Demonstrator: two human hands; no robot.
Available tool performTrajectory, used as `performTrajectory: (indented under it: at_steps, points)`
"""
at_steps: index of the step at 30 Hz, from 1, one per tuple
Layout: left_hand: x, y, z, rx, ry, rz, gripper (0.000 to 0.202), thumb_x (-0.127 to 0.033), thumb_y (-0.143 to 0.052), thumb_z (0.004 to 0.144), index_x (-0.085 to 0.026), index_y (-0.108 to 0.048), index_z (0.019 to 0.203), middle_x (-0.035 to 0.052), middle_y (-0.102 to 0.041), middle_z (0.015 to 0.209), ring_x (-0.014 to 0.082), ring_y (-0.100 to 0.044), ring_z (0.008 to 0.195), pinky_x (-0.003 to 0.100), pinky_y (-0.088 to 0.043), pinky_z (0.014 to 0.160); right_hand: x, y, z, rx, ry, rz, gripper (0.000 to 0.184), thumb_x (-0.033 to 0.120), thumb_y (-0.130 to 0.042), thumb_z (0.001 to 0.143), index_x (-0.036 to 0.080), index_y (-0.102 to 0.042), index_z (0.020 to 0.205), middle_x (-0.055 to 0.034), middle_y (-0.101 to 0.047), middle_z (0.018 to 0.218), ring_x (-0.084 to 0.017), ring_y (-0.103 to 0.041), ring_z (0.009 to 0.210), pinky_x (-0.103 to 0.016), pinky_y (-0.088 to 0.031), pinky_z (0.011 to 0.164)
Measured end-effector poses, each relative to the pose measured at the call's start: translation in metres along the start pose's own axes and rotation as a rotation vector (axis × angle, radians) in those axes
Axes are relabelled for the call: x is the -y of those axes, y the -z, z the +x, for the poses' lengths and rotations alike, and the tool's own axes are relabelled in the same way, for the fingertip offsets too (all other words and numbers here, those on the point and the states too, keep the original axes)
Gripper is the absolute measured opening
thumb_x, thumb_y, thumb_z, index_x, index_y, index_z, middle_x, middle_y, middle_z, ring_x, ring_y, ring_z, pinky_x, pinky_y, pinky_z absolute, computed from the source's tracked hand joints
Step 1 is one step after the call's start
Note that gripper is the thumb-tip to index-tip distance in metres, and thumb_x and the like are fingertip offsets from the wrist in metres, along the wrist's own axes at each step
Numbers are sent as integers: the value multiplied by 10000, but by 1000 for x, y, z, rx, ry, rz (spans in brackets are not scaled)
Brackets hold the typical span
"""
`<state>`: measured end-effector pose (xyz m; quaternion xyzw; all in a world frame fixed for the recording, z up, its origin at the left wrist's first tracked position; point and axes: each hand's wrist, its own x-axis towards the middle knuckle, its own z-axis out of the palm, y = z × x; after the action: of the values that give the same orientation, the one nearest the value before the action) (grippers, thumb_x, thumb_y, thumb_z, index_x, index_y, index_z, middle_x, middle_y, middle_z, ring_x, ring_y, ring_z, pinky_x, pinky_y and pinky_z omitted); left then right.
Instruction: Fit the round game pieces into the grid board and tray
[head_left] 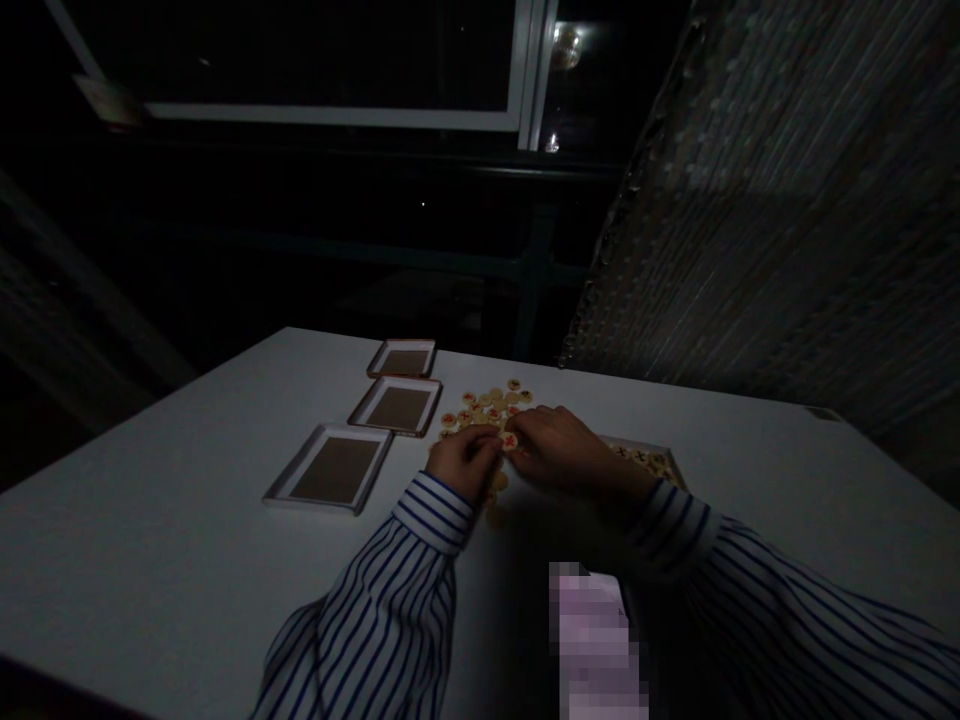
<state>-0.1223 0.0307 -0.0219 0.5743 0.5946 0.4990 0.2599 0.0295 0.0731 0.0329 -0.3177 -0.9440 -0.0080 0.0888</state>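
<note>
A round pale disc with a red character, which looks like a Chinese chess piece [510, 441], is between my two hands. My right hand [562, 447] is closed with its fingertips on the disc's right side. My left hand [463, 462] is also closed, thumb and forefinger meeting at the disc's left edge. Around and beyond my hands lies a loose heap of similar pieces [495, 397], some with red marks, some dark. Behind my right wrist, a shallow box [677, 468] holds several pieces with dark marks; my forearm partly hides it.
Three shallow open trays line the table's left half: a near one [274, 492], a middle one [431, 412] and a far one [380, 358]. A pixelated pink-screened device [600, 640] lies at the white table's [187, 560] front. A bead curtain [750, 220] hangs behind at right.
</note>
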Motion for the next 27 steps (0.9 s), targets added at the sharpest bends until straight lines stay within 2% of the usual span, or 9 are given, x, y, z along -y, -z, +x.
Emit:
performTrajectory:
  at_steps: [5, 10, 14, 20, 27]
  points:
    - [0, -3, 0, 42, 73, -215, 229, -308, -607, 661, -145, -645, 817, 58, -690, 752, 179, -639, 716, 291, -508, 689, 4, 6, -5, 12, -26, 28, 248, 316, -454, 801, 149, -543, 962, -84, -593, 916, -188, -521, 840, -300, -332, 740]
    - [-5, -5, -2, 56, 124, -311, 232, -297, -640, 629, -140, -646, 800, 46, -688, 715, 168, -637, 682, 271, -511, 656, 3, 7, -11, -26, -14, 57, 247, 324, -460, 806, 144, -548, 949, -82, -600, 903, -183, -525, 841, -294, -335, 740]
    - [-9, -4, -3, 67, 121, -334, 263, -325, -640, 634, -133, -648, 813, 51, -688, 719, 171, -636, 679, 273, -511, 638, 2, 9, -19, -55, -28, 94, 246, 331, -473, 802, 162, -544, 965, -65, -604, 901, -182, -519, 866, -292, -329, 747]
    - [-13, -4, -4, 1, 109, -340, 310, -352, -643, 638, -119, -649, 842, 62, -690, 746, 183, -634, 738, 283, -506, 673, -2, 18, -35, -116, -76, 136, 289, 348, -482, 800, 159, -531, 1012, -64, -600, 920, -172, -518, 865, -283, -336, 742]
    - [-18, -12, -8, -39, 95, -357, 319, -375, -655, 624, -131, -656, 830, 67, -690, 783, 188, -632, 757, 301, -499, 704, -12, 23, -53, -167, -166, 204, 327, 338, -500, 780, 161, -536, 1053, -53, -610, 916, -171, -540, 847, -287, -365, 750]
